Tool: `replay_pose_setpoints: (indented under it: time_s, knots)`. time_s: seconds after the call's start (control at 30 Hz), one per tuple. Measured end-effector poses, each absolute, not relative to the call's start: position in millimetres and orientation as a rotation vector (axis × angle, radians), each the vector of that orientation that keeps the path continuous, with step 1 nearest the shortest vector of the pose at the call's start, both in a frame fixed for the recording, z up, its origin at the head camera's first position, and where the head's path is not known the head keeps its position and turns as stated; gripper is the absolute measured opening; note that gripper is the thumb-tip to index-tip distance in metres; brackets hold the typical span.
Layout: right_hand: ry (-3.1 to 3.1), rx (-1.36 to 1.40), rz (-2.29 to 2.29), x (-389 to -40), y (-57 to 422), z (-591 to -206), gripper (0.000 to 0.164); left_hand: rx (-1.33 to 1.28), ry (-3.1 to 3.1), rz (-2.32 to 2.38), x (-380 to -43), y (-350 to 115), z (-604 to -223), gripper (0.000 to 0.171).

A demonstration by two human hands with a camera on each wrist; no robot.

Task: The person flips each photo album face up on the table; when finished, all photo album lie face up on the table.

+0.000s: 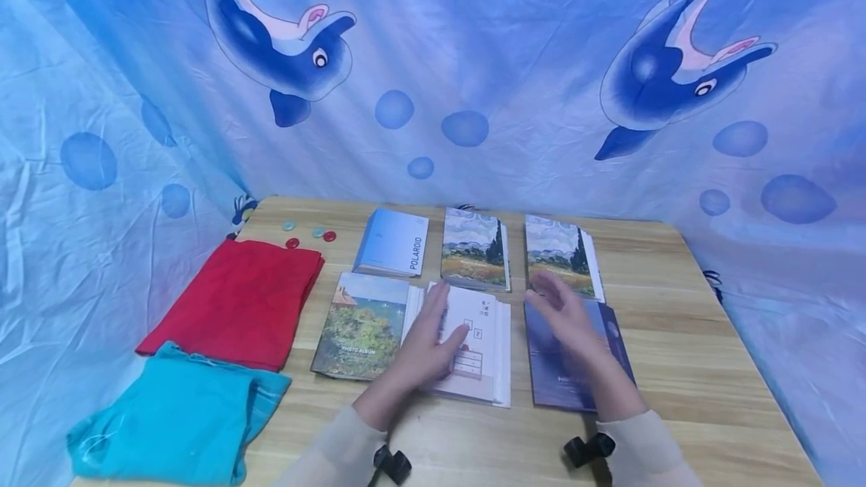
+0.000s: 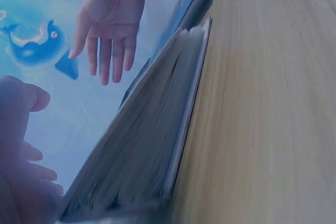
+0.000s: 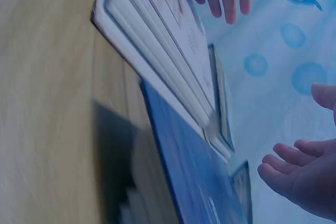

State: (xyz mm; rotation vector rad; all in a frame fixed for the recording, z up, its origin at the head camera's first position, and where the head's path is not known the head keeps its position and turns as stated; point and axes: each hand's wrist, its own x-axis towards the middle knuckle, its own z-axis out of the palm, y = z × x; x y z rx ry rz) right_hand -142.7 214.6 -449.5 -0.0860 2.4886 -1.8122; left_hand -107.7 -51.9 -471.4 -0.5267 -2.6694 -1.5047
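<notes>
My left hand is over a white photo album with a small drawer drawing, its fingers straight; whether it touches the cover is hard to tell. Over a dark blue photo album hovers my right hand, fingers loosely extended and holding nothing. To the left of the white album lies an album with a seaside garden cover. Behind them are a light blue POLAROID album and two albums with matching landscape covers, one in the middle and one on the right.
On the table's left lie a folded red cloth and a folded turquoise cloth. Several small red and teal discs, including a red one, sit at the back left. A blue dolphin-print curtain hangs behind the wooden table.
</notes>
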Motion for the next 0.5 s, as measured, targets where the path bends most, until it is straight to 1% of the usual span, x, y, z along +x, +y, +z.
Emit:
replay_pose_setpoints:
  time_s: [0.3,0.5]
  knots:
    - [2.685,-0.128,-1.663,-142,263,-435,0.06,-0.703,-2.692,-1.459,-107,-15,-472,0.077]
    - [2.707,-0.048,-1.613,-142,297,-429,0.06,-0.772,-2.726,-1.47,-103,10,-476,0.075]
